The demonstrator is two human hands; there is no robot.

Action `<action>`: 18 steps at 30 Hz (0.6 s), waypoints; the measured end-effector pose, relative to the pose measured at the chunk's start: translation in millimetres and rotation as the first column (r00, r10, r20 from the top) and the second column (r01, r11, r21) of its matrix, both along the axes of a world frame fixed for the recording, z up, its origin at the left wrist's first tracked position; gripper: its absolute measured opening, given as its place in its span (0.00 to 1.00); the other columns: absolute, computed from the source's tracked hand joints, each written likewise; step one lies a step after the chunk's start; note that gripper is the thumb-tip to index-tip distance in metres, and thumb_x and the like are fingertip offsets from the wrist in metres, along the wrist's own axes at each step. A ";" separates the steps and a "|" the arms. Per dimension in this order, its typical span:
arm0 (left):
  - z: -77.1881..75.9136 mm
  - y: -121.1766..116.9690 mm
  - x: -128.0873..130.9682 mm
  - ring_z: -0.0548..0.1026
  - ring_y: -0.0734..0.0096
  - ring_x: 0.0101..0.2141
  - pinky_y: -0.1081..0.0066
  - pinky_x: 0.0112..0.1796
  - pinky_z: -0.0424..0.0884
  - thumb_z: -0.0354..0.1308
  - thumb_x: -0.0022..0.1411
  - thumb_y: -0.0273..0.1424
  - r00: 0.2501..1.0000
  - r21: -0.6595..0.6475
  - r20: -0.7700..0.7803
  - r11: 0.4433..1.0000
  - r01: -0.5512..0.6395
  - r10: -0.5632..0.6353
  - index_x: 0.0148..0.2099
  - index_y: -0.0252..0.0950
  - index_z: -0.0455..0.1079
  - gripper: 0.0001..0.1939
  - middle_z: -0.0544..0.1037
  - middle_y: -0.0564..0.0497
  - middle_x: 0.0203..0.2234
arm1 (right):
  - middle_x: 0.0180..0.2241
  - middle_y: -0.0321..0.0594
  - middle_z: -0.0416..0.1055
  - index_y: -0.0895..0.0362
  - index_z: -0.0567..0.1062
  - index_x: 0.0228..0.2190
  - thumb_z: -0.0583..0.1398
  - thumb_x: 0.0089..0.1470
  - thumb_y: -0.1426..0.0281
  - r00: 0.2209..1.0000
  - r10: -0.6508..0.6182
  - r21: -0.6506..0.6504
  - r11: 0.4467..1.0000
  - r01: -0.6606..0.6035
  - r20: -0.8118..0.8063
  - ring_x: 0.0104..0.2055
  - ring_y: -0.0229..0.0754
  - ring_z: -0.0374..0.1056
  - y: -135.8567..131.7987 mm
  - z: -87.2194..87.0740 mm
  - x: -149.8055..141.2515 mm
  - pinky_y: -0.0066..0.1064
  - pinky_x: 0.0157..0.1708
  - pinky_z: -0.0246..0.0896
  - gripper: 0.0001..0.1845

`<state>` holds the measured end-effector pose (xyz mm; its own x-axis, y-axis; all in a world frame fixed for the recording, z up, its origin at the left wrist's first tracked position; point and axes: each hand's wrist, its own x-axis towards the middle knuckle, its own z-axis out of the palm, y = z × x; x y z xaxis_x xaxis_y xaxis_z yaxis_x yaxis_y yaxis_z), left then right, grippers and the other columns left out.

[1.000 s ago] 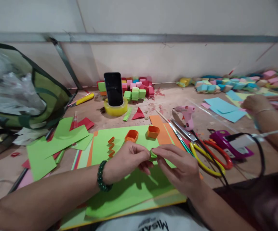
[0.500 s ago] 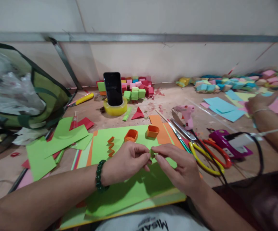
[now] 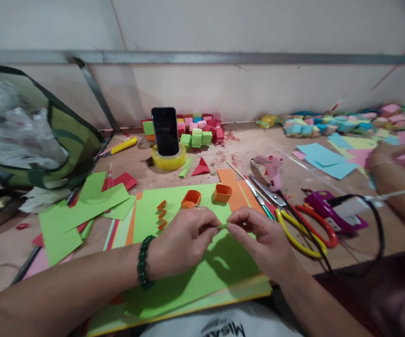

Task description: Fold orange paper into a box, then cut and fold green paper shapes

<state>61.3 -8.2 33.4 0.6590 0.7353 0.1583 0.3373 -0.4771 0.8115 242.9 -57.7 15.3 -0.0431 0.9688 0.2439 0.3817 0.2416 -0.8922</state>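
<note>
My left hand, a green bead bracelet at its wrist, pinches one end of a small green paper piece. The thumb and fingers of my right hand grip the other end, so the piece spans the short gap between both hands. Much of it is hidden by fingertips. Under them lies a stack of coloured paper with a green sheet on top. Just beyond my hands stand two small open orange paper boxes, one at the left and one at the right. A zigzag-folded orange strip lies left of them.
A phone stands in a yellow tape roll before paper cubes. To the right are a pink glue gun, scissors and a purple power strip. Another person's arm reaches in at far right.
The green piece has gone from upright to lying nearly level between my fingertips. My right hand has turned slightly, its fingers more curled. Both hands stay over the green sheet.
</note>
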 end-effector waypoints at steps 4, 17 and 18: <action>1.9 -0.2 2.0 0.70 0.75 0.26 0.77 0.27 0.64 0.55 0.58 0.25 0.999 -0.073 0.041 0.997 -0.010 0.013 0.33 0.33 0.71 0.04 0.74 0.52 0.24 | 0.24 0.33 0.68 0.56 0.71 0.26 0.59 0.55 0.70 0.997 -0.032 0.083 0.996 0.027 0.063 0.25 0.33 0.64 -1.4 0.0 -1.1 0.24 0.25 0.60 0.06; -1.9 1.0 -1.1 0.69 0.74 0.28 0.75 0.29 0.64 0.56 0.60 0.29 0.995 -0.082 0.093 0.995 0.054 -0.046 0.34 0.34 0.71 0.05 0.73 0.51 0.26 | 0.19 0.32 0.64 0.56 0.69 0.22 0.60 0.52 0.70 0.991 -0.022 -0.046 0.999 0.029 0.134 0.21 0.33 0.59 -11.2 5.8 1.8 0.24 0.20 0.55 0.09; -1.8 1.6 0.3 0.70 0.73 0.28 0.75 0.28 0.65 0.59 0.59 0.32 0.989 -0.194 0.150 0.980 0.042 -0.013 0.36 0.33 0.72 0.06 0.74 0.51 0.27 | 0.19 0.32 0.64 0.56 0.69 0.22 0.61 0.52 0.68 0.995 -0.073 -0.044 0.996 0.076 0.066 0.21 0.33 0.59 -11.5 4.3 1.1 0.24 0.19 0.54 0.10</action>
<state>61.6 -6.6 31.6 0.6597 0.7435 0.1095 0.1959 -0.3109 0.9300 243.9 -69.3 19.6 0.0153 0.9801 0.1980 0.4544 0.1696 -0.8745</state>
